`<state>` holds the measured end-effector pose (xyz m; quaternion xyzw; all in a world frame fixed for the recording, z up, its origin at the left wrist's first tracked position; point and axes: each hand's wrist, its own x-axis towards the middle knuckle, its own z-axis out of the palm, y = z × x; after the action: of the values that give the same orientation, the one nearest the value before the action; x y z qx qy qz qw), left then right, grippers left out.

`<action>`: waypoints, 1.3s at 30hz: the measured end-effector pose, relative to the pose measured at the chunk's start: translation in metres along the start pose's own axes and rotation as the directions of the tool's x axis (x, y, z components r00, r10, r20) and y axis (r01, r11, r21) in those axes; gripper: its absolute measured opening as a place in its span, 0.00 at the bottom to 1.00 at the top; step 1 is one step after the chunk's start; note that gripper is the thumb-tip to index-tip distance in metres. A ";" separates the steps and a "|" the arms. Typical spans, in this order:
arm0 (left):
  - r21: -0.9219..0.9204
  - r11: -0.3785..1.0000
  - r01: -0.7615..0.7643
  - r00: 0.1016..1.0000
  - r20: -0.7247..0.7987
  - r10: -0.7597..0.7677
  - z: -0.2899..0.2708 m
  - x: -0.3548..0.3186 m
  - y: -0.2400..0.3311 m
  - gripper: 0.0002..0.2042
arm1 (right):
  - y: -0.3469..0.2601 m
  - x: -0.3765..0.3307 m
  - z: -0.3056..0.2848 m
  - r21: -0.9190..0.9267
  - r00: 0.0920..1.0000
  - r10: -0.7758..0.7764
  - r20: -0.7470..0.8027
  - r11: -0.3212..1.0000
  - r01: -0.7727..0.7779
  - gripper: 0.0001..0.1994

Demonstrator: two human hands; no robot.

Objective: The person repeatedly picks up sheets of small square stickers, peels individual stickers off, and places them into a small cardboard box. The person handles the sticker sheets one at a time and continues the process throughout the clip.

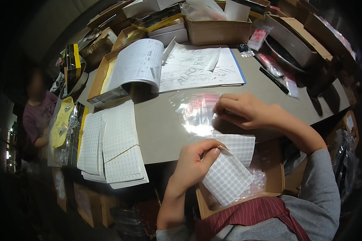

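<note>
My left hand (pixel 195 162) pinches a white sheet of grey round stickers (pixel 225 182) between thumb and fingers. The sheet hangs tilted over a cardboard box (pixel 280 170) at my lap. A second sticker sheet (pixel 242 149) lies behind it at the table's front edge. Past the sheets, a fanned pile of clear zip bags (pixel 195 110) with red strips rests on the table. My right hand (pixel 243 110) is at the right edge of that pile, its fingers curled together. Whatever is between those fingertips is too small to tell. Small clear bags (pixel 258 180) show inside the lap box.
Stacked label sheets (pixel 122 144), one bundle banded, overhang the table's front left. An open record pad (pixel 138 64) and handwritten papers (pixel 193 60) lie behind. A black marker (pixel 273 79) is at right, and cardboard boxes (pixel 219 32) line the back. Another person (pixel 38 112) is at far left.
</note>
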<state>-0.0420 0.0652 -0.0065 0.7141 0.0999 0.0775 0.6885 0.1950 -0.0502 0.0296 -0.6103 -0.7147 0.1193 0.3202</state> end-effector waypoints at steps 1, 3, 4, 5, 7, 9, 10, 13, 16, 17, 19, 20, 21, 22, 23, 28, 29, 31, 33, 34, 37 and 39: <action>0.007 1.000 0.008 1.000 0.005 -0.008 -0.001 0.000 0.002 0.09 | 0.002 -0.006 -0.002 -0.057 1.000 0.023 0.009 0.998 -0.022 0.08; 0.041 0.999 -0.009 1.000 0.008 0.008 -0.002 0.000 0.003 0.09 | 0.002 -0.017 -0.013 -0.100 0.996 0.083 0.045 0.992 -0.078 0.08; 0.057 0.998 -0.017 1.000 0.009 0.017 -0.003 -0.001 0.004 0.09 | -0.002 -0.021 -0.024 -0.084 0.990 0.122 0.071 0.990 -0.115 0.08; 0.068 0.997 -0.034 0.999 0.005 0.034 -0.002 0.000 0.004 0.09 | -0.003 -0.027 -0.033 -0.070 0.982 0.161 0.099 0.985 -0.155 0.08; 0.089 0.994 -0.067 0.998 -0.004 0.067 -0.002 0.001 0.004 0.09 | 0.001 -0.030 -0.044 0.015 0.968 0.229 0.104 0.973 -0.231 0.08; 0.064 0.996 -0.057 0.998 -0.020 0.058 0.000 0.001 0.010 0.09 | -0.003 -0.029 -0.049 0.123 0.935 0.351 0.045 0.927 -0.354 0.08; 0.052 0.997 -0.051 0.998 -0.029 0.052 0.000 0.002 0.011 0.09 | -0.009 -0.025 -0.053 0.094 0.904 0.420 0.075 0.900 -0.426 0.11; 0.063 0.998 -0.024 0.999 -0.021 0.025 -0.001 0.002 0.014 0.09 | -0.001 -0.018 -0.053 -0.008 0.871 0.447 0.204 0.891 -0.455 0.13; 0.075 0.997 -0.013 1.000 -0.011 0.014 -0.001 0.002 0.016 0.09 | 0.010 -0.018 -0.044 -0.099 0.875 0.431 0.219 0.902 -0.420 0.14; 0.074 0.997 -0.014 1.000 -0.006 0.015 -0.002 0.001 0.015 0.09 | 0.011 -0.015 -0.041 -0.133 0.880 0.420 0.222 0.907 -0.399 0.14; 0.073 0.997 -0.018 1.000 0.006 0.018 -0.004 0.001 0.013 0.10 | 0.002 -0.014 -0.042 -0.278 0.861 0.485 0.153 0.857 -0.433 0.13; 0.077 0.997 -0.008 1.000 0.004 0.008 -0.004 0.001 0.013 0.10 | -0.004 -0.014 -0.043 -0.364 0.832 0.543 0.111 0.802 -0.474 0.13; 0.080 0.997 0.002 1.000 0.003 -0.003 -0.004 0.002 0.014 0.10 | -0.008 -0.015 -0.042 -0.443 0.801 0.596 0.063 0.735 -0.512 0.12; 0.084 0.996 0.012 1.000 0.003 -0.013 -0.003 0.001 0.015 0.10 | -0.008 -0.016 -0.040 -0.468 0.855 0.519 0.011 0.758 -0.454 0.12; 0.082 0.997 0.004 1.000 0.005 -0.005 -0.003 0.001 0.014 0.10 | -0.007 -0.018 -0.038 -0.493 0.901 0.433 -0.044 0.775 -0.396 0.12; 0.083 0.997 -0.004 1.000 0.031 0.001 -0.005 0.001 0.011 0.10 | -0.016 -0.019 -0.022 -0.499 0.981 0.189 -0.046 0.847 -0.186 0.12; 0.079 0.996 -0.031 0.999 0.020 0.029 -0.004 0.001 0.010 0.10 | -0.018 -0.017 -0.023 -0.490 0.968 0.251 -0.007 0.843 -0.222 0.12; 0.071 0.994 -0.085 0.996 -0.002 0.085 -0.002 0.003 0.007 0.09 | -0.021 -0.013 -0.025 -0.477 0.927 0.369 0.073 0.829 -0.292 0.12; 0.082 0.992 -0.097 0.995 0.003 0.097 -0.002 0.003 0.006 0.09 | -0.016 -0.013 -0.029 -0.422 0.912 0.408 0.047 0.836 -0.352 0.13; 0.088 0.991 -0.103 0.995 0.005 0.103 -0.002 0.004 0.005 0.09 | -0.014 -0.013 -0.032 -0.393 0.903 0.427 0.036 0.837 -0.380 0.13; 0.074 0.994 -0.085 0.996 -0.007 0.086 -0.003 0.002 0.003 0.09 | -0.013 -0.011 -0.048 -0.291 0.882 0.460 0.102 0.862 -0.415 0.12; 0.063 0.996 -0.066 0.998 0.002 0.066 -0.002 0.003 0.005 0.09 | -0.011 -0.014 -0.053 -0.247 0.884 0.454 0.112 0.875 -0.417 0.14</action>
<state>-0.0397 0.0674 -0.0018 0.7385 0.0789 0.0971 0.6625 0.2189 -0.0773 0.0717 -0.7747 -0.5912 0.1610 0.1562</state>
